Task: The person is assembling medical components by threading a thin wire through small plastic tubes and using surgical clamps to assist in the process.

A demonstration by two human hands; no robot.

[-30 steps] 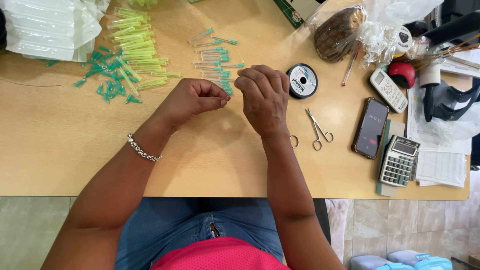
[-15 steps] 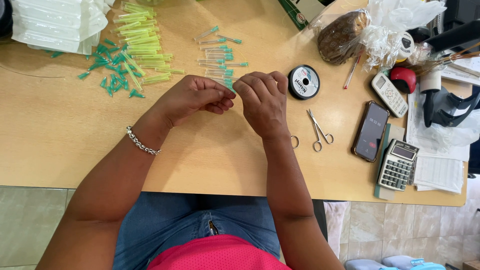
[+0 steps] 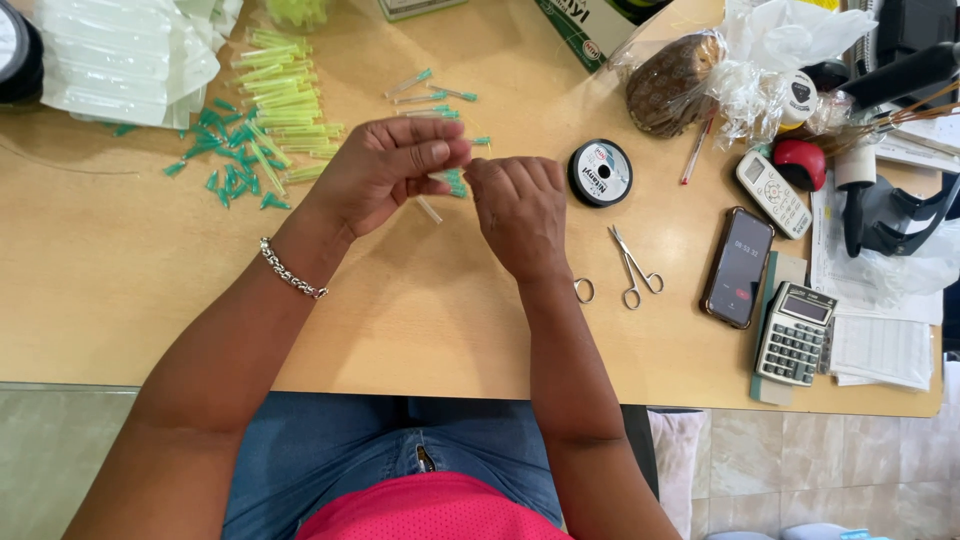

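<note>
My left hand (image 3: 385, 170) and my right hand (image 3: 518, 212) meet over the middle of the wooden table (image 3: 120, 310). Their fingertips pinch a small clear tube with a green tip (image 3: 452, 181) between them. More green-tipped clear tubes (image 3: 432, 95) lie just beyond the hands. A heap of yellow-green tubes (image 3: 285, 105) and loose green caps (image 3: 225, 165) sits to the left. A silver bracelet (image 3: 290, 272) is on my left wrist.
A black thread spool (image 3: 600, 172) and small scissors (image 3: 632, 268) lie right of my hands. Further right are a phone (image 3: 739, 266), a calculator (image 3: 795, 332), a white handset (image 3: 773, 192), papers and plastic bags. Clear packets (image 3: 120, 55) are stacked at the far left.
Both hands have lifted slightly and drawn together; my left hand's fingers now stretch towards the right hand, with the small tube pinched between them.
</note>
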